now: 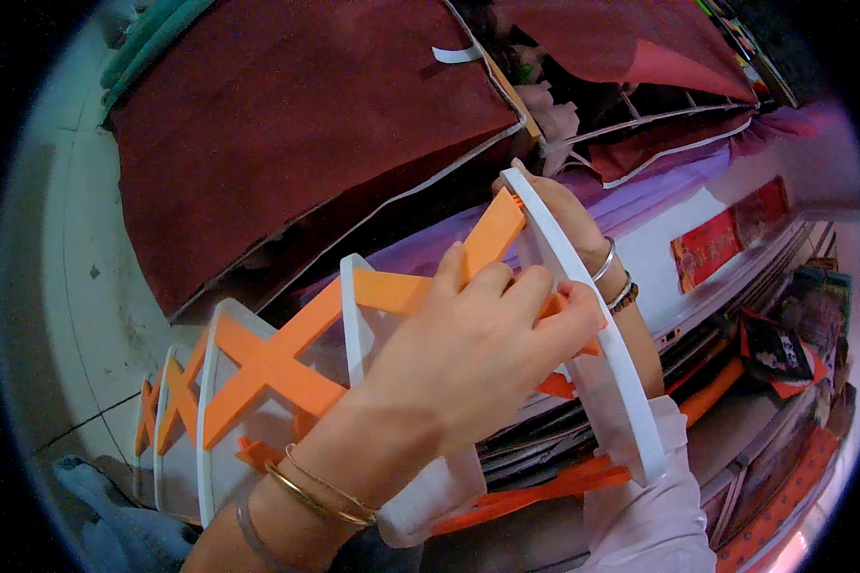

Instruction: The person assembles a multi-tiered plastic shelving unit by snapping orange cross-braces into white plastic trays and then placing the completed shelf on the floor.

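Observation:
A rack of white shelf panels joined by orange crossed slats (275, 355) lies on its side across my front, stretching from the lower left to the middle right. My left hand (487, 334) is closed over an orange slat beside the end shelf panel (631, 406), its fingers curled near the panel's inner face. Behind that white panel, my right hand (569, 215) grips its far upper end; the panel hides part of the fingers. A second white panel (352, 320) stands just left of my left hand. Loose-looking orange strips (535, 492) show low between the panels.
A fabric-covered unit in dark red (306, 124) stands beyond the rack, with another half-open one (640, 105) to its right. Purple cloth (659, 186) lies between. Stacked flat boards (736, 306) and red printed sheets (707, 248) are at the right; pale tiled floor (76, 306) at left.

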Demonstrator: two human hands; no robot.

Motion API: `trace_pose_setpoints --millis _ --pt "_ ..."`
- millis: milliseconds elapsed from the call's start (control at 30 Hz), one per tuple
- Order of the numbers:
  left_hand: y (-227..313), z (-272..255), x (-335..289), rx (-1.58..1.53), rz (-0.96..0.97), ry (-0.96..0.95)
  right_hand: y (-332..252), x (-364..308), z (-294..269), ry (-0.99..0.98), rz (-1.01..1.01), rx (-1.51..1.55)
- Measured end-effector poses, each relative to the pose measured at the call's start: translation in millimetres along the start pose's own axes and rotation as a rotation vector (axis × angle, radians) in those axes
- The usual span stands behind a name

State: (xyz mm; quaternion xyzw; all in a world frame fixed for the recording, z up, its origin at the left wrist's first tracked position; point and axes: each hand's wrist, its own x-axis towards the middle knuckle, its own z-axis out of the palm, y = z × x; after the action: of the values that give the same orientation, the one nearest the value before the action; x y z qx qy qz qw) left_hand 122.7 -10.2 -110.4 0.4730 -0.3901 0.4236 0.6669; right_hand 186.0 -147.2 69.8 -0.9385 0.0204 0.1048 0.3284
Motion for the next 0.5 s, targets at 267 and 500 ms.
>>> trace_pose_setpoints --millis 267,500 --pt "-2.9 1.4 -3.4 0.165 0.123 0.038 -2.3 0.6 2.6 0.011 0.018 0.111" --pt "-7.0 -3.5 -4.5 0.092 0.122 0.009 -3.4 2.0 6.1 0.093 0.005 0.032"
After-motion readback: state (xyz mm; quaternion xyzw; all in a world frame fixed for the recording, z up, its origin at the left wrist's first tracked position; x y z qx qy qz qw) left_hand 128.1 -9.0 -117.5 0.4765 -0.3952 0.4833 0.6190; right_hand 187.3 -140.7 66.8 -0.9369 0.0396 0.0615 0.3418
